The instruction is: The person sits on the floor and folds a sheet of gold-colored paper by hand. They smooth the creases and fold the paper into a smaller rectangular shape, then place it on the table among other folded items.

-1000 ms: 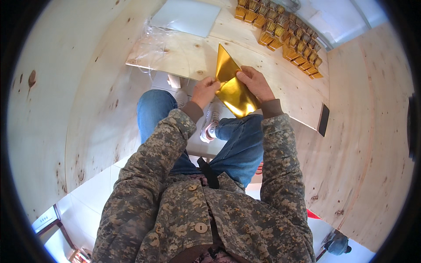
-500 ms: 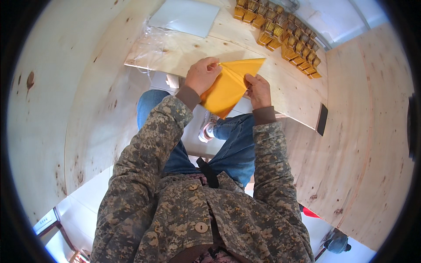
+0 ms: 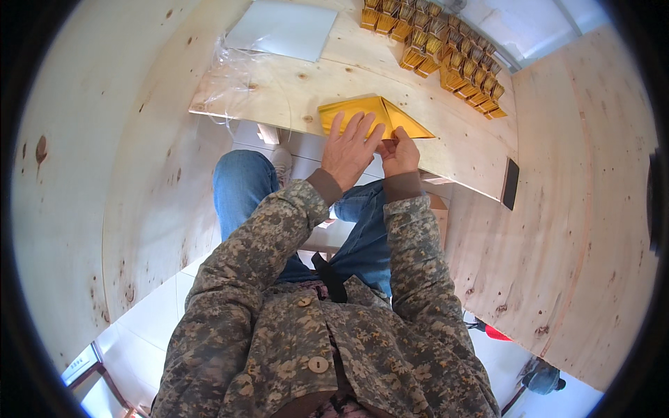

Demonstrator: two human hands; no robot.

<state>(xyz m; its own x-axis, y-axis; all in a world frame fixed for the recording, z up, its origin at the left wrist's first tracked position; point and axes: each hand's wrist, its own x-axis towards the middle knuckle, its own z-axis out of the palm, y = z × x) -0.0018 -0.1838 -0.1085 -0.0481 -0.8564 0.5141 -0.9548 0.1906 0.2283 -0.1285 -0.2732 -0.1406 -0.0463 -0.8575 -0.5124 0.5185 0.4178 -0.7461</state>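
A folded sheet of shiny gold paper (image 3: pixel 408 124) rests at the front edge of the wooden table, its pointed corners spreading left and right and a crease running down near its middle. My left hand (image 3: pixel 350 148) lies over the paper's near side with its fingers stretched and apart. Beside it, my right hand (image 3: pixel 400 152) pinches the paper's near edge between thumb and fingers. Part of the paper's lower edge is hidden behind both hands.
Several rows of folded gold-brown bundles (image 3: pixel 446 52) stand at the table's back right. A pale flat sheet (image 3: pixel 282 29) lies at the back left, with crumpled clear plastic (image 3: pixel 233 70) beside it. Plywood panels rise on both sides. A black strip (image 3: pixel 511 184) caps the table's right front corner.
The gold paper has gone from being held up between both hands to lying at the table edge, turned and lower. My left hand has let go and spread its fingers over it.
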